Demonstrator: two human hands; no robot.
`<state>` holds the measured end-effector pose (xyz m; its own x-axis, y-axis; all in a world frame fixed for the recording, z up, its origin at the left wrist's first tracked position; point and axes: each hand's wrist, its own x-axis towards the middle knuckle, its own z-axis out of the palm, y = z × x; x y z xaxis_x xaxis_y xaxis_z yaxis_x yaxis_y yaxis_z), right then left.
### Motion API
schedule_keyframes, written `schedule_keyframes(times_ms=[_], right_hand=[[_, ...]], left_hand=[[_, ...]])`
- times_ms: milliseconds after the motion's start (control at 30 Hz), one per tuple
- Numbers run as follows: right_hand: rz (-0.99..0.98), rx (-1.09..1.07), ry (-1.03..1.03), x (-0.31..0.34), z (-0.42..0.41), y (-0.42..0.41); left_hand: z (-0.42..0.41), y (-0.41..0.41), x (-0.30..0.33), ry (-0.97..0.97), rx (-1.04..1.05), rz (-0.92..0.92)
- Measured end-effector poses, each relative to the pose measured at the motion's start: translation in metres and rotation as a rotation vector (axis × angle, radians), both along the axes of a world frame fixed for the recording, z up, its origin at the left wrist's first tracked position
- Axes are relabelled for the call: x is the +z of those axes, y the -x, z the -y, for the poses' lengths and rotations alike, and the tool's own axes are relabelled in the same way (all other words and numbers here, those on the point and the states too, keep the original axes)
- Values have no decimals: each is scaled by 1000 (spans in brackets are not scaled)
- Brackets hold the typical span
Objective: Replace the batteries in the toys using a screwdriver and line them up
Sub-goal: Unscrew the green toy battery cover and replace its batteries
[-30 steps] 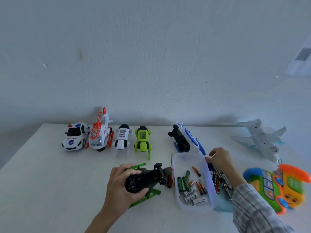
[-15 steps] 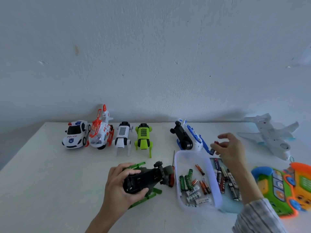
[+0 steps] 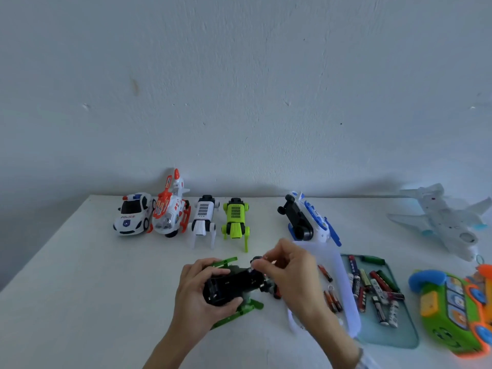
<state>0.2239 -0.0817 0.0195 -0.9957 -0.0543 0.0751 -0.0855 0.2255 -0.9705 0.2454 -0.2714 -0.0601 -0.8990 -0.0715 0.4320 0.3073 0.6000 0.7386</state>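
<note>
left hand grips upturned green helicopter; right hand fingers pinch a small item – battery unconfirmed – above its compartment; misaligned polarity or a slip would drop it.

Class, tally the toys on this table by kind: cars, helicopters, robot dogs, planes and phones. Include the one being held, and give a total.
Cars: 1, police car
Helicopters: 3, orange, blue, green held
Robot dogs: 2, white, green
Planes: 1
Phones: 1
Total: 8
</note>
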Motion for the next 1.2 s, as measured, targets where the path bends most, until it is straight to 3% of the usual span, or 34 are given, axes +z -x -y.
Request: schedule_keyframes(times_ms=[200,267,400,700,967,1067,1200], right_hand=[[-319,-109,-427,-49,28,-4],[-455,-145,-456,-60,28,-2],[-495,-231,-464,-71,28,2],[-843,-134,-813,-76,26,-3],[-721,-54,-819,-78,25,-10],[-569,72,-767,-70,19,-9],[-221,206,-354,-33,0,-2]], left_hand=[[-1,-1,1,29,20,-2],[-2,-2,0,31,24,-14],[-3,0,1,41,25,-22],[-1,0,0,54,10,-18],[-2,0,2,44,3,-33],[-2,1,2,35,-3,-29],[0,2,1,25,0,-5]])
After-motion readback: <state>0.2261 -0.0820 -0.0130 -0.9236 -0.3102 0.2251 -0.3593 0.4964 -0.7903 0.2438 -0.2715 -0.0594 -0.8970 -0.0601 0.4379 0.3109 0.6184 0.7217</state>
